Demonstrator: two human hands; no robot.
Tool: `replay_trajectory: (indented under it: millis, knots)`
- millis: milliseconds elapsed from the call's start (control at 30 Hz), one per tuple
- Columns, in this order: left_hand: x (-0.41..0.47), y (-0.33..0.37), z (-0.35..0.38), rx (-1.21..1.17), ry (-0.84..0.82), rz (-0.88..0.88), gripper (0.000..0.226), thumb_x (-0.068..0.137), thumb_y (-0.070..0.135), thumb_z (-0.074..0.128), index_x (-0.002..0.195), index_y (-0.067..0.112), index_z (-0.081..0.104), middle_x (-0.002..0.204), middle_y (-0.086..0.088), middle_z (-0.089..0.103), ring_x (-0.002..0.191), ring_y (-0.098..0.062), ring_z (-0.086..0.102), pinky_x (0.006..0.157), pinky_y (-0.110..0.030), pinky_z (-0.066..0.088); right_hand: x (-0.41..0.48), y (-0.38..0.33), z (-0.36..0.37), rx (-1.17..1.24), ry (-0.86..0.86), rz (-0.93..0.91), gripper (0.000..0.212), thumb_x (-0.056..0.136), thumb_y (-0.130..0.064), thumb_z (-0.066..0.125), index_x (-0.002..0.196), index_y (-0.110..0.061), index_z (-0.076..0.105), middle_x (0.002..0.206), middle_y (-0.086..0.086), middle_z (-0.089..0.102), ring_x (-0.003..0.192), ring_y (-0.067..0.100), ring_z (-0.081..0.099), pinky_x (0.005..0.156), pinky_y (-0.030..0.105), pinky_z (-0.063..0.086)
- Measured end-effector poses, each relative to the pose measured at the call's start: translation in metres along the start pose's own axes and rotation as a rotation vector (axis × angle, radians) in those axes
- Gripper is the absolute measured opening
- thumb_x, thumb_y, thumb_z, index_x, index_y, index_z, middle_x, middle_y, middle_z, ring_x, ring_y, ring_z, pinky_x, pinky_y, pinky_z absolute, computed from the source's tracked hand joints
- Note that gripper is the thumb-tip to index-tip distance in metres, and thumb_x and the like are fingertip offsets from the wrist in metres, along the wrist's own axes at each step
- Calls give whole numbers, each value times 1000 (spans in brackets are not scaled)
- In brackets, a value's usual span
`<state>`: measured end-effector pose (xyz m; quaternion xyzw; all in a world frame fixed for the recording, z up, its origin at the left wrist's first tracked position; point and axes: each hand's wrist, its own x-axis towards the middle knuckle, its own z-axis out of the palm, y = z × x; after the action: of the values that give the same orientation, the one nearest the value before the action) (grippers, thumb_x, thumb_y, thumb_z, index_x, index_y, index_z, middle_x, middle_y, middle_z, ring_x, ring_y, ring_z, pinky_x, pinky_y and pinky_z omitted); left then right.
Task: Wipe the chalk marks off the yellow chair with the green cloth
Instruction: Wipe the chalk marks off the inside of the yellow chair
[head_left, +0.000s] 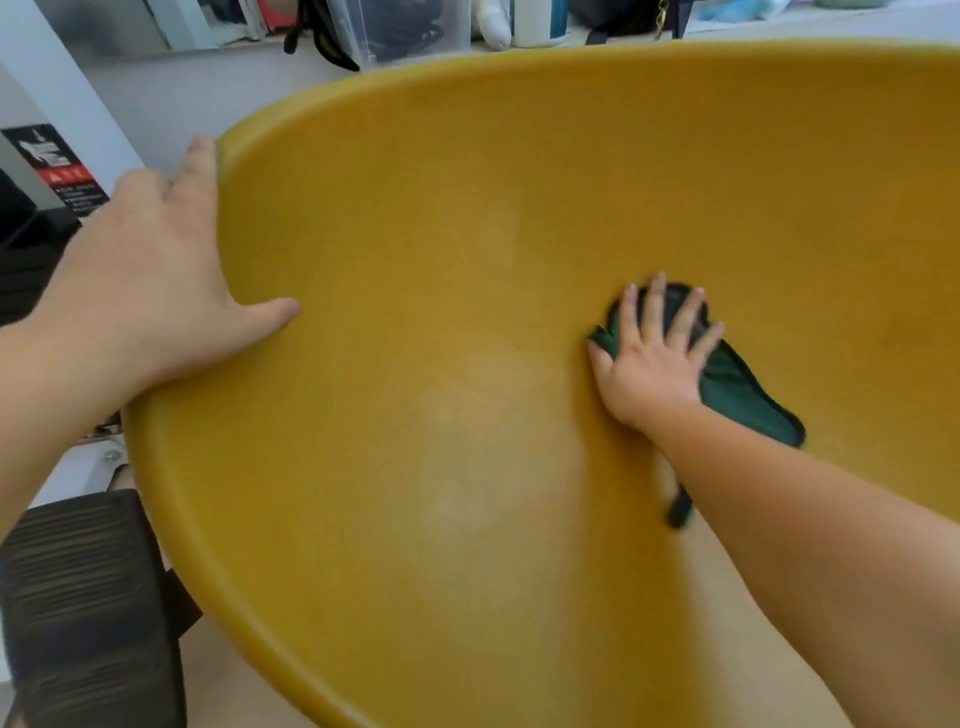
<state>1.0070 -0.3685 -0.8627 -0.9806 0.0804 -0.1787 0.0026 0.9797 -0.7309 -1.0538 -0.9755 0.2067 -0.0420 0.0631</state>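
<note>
The yellow chair (467, 312) fills the view. The left hand (156, 270) grips its left rim, thumb inside the shell. The right hand (652, 358), fingers spread flat, presses the green cloth (737, 395) against the shell's right inner side; bare seat lies leftward, with faint pale smears, possibly chalk.

The yellow chair (467, 312) is a smooth, bowl-shaped plastic shell with faint pale chalk smudges (452, 493) near its middle. The dark green cloth (737, 395) lies crumpled flat against its inner surface, right of centre, under the right hand (649, 358).
</note>
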Motion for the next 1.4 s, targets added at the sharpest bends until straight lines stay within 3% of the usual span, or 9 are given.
replay_trajectory:
  millis: [200, 367, 467, 600, 733, 867, 933, 1200, 1400]
  knots:
    - [-1, -6, 5, -11, -4, 6, 120, 68, 61, 76, 158, 21, 8, 129, -29, 44, 113, -48, 49, 92, -55, 46, 15, -198, -20, 407, 151, -447, 77, 103, -57, 24, 161, -22, -13, 167, 1, -26, 150, 34, -30, 119, 58, -19]
    - [-3, -8, 6, -9, 11, 10, 122, 66, 63, 76, 158, 21, 7, 127, -28, 45, 110, -46, 51, 88, -54, 48, 45, -122, -2, -64, 324, -927, 81, 97, -52, 41, 162, -24, 3, 168, -2, -7, 157, 31, -3, 122, 59, -5]
    - [-3, -5, 5, -5, 33, 7, 121, 66, 58, 78, 158, 19, 8, 129, -28, 45, 115, -47, 50, 92, -56, 45, 103, -60, -33, -190, 475, -664, 85, 95, -48, 49, 162, -23, 3, 170, 3, -3, 157, 33, 0, 122, 59, -6]
    - [-4, -7, 8, 7, 35, 4, 121, 66, 54, 79, 158, 19, 8, 128, -28, 45, 115, -47, 48, 92, -56, 45, 85, -119, -38, 180, 463, -267, 79, 99, -50, 34, 162, -17, 0, 170, 10, -8, 155, 38, -9, 122, 62, -5]
    - [-2, -7, 8, 24, 1, -21, 126, 63, 52, 83, 158, 21, 7, 128, -27, 45, 113, -46, 50, 90, -54, 47, 5, -204, -7, 459, 199, -518, 79, 98, -49, 36, 163, -21, 0, 170, 3, -11, 155, 35, -15, 123, 59, -6]
    - [-9, 0, -1, -55, -63, -41, 129, 62, 47, 86, 159, 19, 4, 134, -25, 42, 120, -44, 45, 98, -52, 42, -95, -179, 0, 530, -138, -843, 70, 105, -48, 31, 162, -29, -4, 167, -9, -23, 151, 21, -32, 123, 51, -14]
    - [-18, 3, -8, -128, -105, -64, 127, 65, 44, 85, 159, 19, 3, 135, -23, 40, 118, -41, 46, 97, -50, 43, -135, -163, -5, 570, -319, -854, 67, 107, -48, 29, 161, -34, -9, 164, -18, -28, 148, 14, -37, 123, 47, -18]
    - [-67, -6, -45, -430, -306, -105, 113, 66, 43, 63, 159, 19, 3, 135, -9, 35, 112, -25, 44, 87, -36, 45, -181, -213, -106, 1159, -794, -118, 49, 108, -54, 16, 150, -49, -8, 154, -33, -21, 147, 0, -28, 125, 43, -11]
    - [-101, -24, -91, -687, -494, -111, 87, 75, 40, 37, 159, 23, 17, 129, 12, 32, 104, -5, 41, 84, -32, 42, -161, -275, -196, 1318, -687, 24, 59, 110, -45, 23, 156, -43, -14, 159, -30, -28, 145, -8, -27, 126, 34, -10]
